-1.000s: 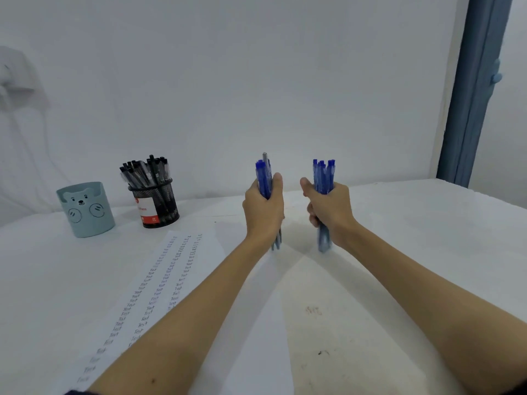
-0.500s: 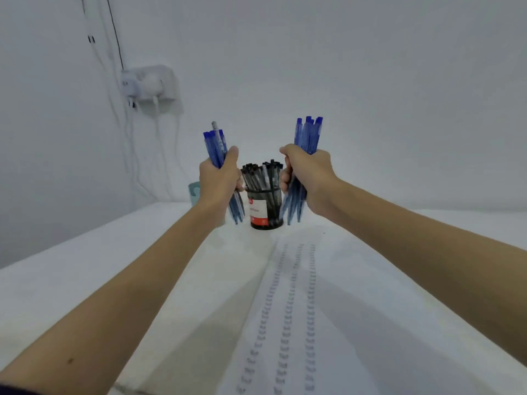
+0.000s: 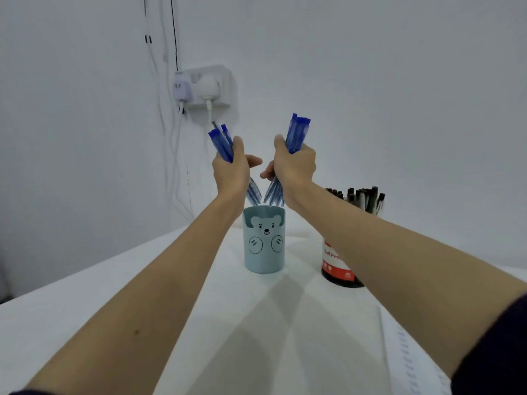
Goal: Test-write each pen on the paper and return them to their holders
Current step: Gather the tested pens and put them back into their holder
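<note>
Gripping blue pen bundles, our left hand (image 3: 231, 169) and right hand (image 3: 295, 166) curl tight just above the bear holder (image 3: 264, 240); black-pen holder (image 3: 339, 266) stands at three o'clock.

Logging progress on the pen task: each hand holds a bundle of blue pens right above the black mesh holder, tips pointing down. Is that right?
Not quite. The head view shows the left hand and right hand holding their blue pens above the light-blue bear holder, tips down. The black mesh holder stands off to the right.
</note>
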The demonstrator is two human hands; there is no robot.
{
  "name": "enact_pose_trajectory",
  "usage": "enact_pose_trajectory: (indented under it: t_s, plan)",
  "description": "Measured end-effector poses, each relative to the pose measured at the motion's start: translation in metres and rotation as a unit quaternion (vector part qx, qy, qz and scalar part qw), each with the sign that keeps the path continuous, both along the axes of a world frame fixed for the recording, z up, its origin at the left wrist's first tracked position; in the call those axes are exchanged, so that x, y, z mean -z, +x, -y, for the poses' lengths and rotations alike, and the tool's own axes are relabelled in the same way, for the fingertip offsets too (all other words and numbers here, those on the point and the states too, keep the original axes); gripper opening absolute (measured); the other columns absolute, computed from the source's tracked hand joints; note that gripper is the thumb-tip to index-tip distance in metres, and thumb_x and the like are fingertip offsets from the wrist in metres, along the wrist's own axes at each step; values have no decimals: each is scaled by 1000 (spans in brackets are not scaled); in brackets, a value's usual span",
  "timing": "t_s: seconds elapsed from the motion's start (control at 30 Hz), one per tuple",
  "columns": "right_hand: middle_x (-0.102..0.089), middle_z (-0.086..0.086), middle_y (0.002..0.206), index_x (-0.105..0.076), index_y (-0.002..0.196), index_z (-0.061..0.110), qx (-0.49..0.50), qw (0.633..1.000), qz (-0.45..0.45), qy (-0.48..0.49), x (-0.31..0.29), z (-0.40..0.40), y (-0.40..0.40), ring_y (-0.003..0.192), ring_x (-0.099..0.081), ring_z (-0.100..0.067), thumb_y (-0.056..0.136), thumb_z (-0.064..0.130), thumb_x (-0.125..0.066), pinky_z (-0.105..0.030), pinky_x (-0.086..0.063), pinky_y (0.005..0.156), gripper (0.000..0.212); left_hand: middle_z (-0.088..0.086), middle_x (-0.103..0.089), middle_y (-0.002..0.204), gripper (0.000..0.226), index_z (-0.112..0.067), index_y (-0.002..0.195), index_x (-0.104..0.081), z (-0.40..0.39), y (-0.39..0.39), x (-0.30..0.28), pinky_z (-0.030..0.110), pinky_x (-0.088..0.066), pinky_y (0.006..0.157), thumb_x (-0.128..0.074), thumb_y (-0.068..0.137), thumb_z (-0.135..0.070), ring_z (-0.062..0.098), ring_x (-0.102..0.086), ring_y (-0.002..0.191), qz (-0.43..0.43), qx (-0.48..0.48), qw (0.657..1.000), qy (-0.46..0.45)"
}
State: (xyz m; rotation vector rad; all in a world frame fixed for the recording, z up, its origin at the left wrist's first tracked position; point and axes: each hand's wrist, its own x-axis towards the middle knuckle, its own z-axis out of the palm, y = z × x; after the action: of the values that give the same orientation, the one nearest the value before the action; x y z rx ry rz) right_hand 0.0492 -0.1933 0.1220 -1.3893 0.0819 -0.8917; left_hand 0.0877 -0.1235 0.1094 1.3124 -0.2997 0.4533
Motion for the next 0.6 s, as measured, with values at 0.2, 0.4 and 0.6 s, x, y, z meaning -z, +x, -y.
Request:
enact_pose_trajectory:
  t_s: [0.2,0.4,0.6]
  plan:
    - [-65,-19,75,-47,70,15,26,999,-21,2,25,2,38,65,-68,-29,93,21,-55,-33,-56,64,25,1,-69,82,25,-10,95,-57,6,24,26,19,-37,62,-44,97,-31,16,-63,83,-18,17,997,78]
    - [-63,-16,84,-45,69,15,44,993,-100,-35,36,7,45,71,-60,-25,87,11,-57,-33,-52,67,21,3,-71,93,14,-13,91,-57,-3,33,45,24,-45,67,-50,92,-26,20,-61,90,-85,50,984,149]
    - [-62,-11,94,-51,88,10,26,992,-123,-31,42,8,40,74,-57,-21,76,9,-69,-23,-42,52,22,2,-69,91,6,-17,94,-58,-6,31,50,33,-49,83,-55,89,-17,23,-65,99,-120,87,982,122]
